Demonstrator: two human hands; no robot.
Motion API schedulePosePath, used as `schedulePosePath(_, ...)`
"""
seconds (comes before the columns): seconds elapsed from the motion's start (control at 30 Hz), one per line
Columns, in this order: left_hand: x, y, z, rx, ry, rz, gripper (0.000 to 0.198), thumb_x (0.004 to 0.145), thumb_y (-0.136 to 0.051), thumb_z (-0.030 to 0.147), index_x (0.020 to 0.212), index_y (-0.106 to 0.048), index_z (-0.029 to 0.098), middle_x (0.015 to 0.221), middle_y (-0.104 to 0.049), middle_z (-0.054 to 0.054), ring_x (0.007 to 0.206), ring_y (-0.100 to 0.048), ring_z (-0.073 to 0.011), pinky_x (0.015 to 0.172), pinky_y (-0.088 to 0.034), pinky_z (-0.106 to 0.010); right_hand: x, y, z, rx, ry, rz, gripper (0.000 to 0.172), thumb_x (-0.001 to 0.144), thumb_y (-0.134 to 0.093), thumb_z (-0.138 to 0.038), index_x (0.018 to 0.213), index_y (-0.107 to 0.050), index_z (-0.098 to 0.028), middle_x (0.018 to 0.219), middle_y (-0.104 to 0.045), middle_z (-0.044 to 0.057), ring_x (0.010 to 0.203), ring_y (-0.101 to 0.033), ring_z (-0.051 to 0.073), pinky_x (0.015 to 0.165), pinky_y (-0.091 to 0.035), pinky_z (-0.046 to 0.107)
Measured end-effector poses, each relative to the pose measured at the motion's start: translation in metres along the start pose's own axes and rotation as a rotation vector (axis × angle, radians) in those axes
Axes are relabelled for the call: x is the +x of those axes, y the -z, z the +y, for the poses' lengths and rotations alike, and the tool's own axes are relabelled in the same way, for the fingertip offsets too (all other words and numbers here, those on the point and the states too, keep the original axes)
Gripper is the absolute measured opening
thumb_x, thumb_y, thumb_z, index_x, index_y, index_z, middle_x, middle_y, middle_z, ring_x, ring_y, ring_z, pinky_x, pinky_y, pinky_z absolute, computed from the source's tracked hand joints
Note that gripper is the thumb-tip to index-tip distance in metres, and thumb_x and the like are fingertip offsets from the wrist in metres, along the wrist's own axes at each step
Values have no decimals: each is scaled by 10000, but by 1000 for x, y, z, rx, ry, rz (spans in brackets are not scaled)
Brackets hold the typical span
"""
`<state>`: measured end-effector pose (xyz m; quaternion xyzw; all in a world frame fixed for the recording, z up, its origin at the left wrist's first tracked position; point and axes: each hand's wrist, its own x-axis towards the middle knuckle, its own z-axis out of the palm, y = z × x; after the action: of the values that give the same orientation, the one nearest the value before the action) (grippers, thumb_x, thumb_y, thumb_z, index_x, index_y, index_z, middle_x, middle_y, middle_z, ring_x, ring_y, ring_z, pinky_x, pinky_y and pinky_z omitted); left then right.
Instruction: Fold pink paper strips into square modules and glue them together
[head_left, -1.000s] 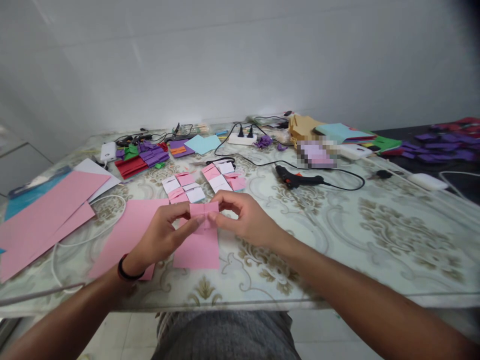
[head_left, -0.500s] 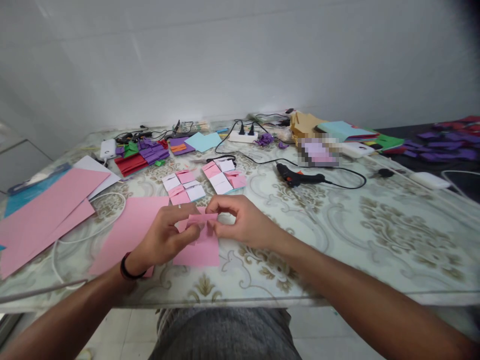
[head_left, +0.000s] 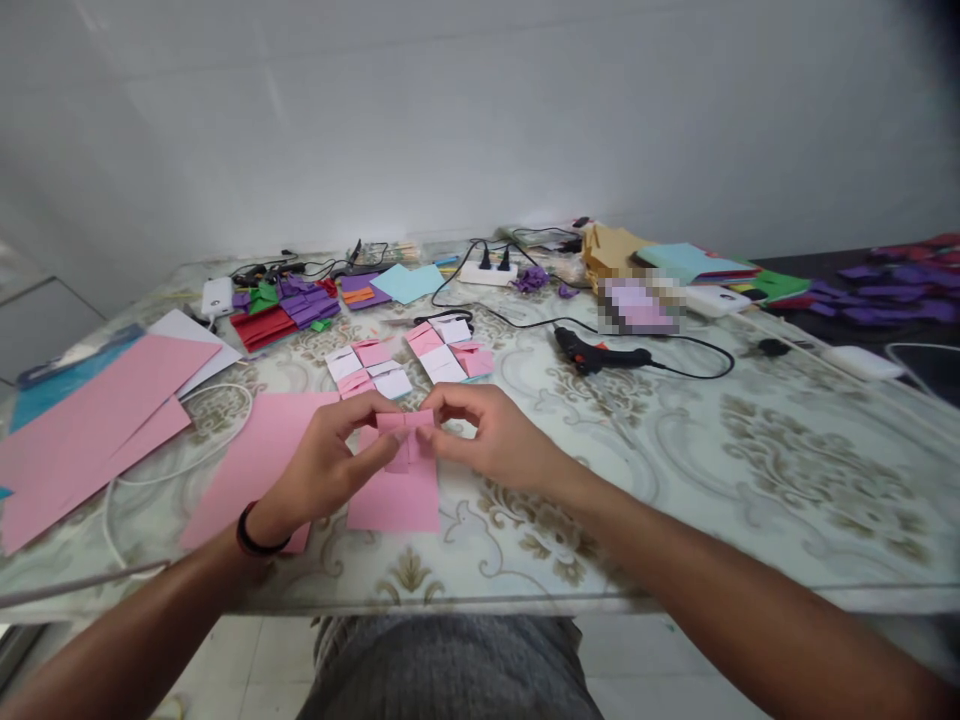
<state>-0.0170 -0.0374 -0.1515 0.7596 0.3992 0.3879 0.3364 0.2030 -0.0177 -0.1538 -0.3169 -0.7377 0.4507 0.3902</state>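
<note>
A small folded piece of pink paper (head_left: 397, 458) is pinched between my two hands, its creased face turned toward me. My left hand (head_left: 330, 455) grips its left side with thumb and fingers. On the right side, my right hand (head_left: 491, 435) holds it near the upper edge. Under the folded piece lies a flat pink paper sheet (head_left: 397, 505), partly covered. A larger pink sheet (head_left: 247, 460) rests beneath my left wrist. Just beyond my fingers sit two pink-and-white folded paper squares, a left one (head_left: 367, 368) and a right one (head_left: 448, 352).
A black glue gun (head_left: 600, 352) with its cord lies right of centre. Pink sheets (head_left: 112, 410) and a white cable (head_left: 247, 400) are at left. Coloured folded papers (head_left: 289, 310), a white power strip (head_left: 487, 273) and a yellow paper stack (head_left: 607, 248) line the back.
The folded pink paper has tilted up so its face with a centre crease shows more. Both hands have shifted slightly, still pinching it.
</note>
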Motion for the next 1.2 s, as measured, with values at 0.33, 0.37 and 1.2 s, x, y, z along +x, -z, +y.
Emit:
schedulePosePath(0.33,-2,-2,-1,65,2,-51,32,920,-644,183,900,-669,176,811,-678,-7,761,-597,-141,714,-477,-248,-2,-7,-2,-118,33,-16,58,816,-685,-200,863,-717,-190,805,-685,-2,759,-594,161,694,-426,279)
schedulePosePath(0.37,-2,-2,0,87,-2,-53,20,909,-657,189,897,-667,176,809,-675,-4,754,-589,-139,704,-475,-246,-2,-8,-3,-121,41,-14,65,808,-686,-193,863,-720,-190,802,-682,-3,757,-593,160,692,-421,279)
schedulePosePath(1.2,4,3,-2,-78,123,32,203,937,-710,354,962,-788,168,830,-768,-43,744,-671,-165,679,-535,-261,1,-2,2,-5,-13,-6,126,856,-680,-287,801,-650,-178,785,-674,19,758,-607,170,723,-470,305)
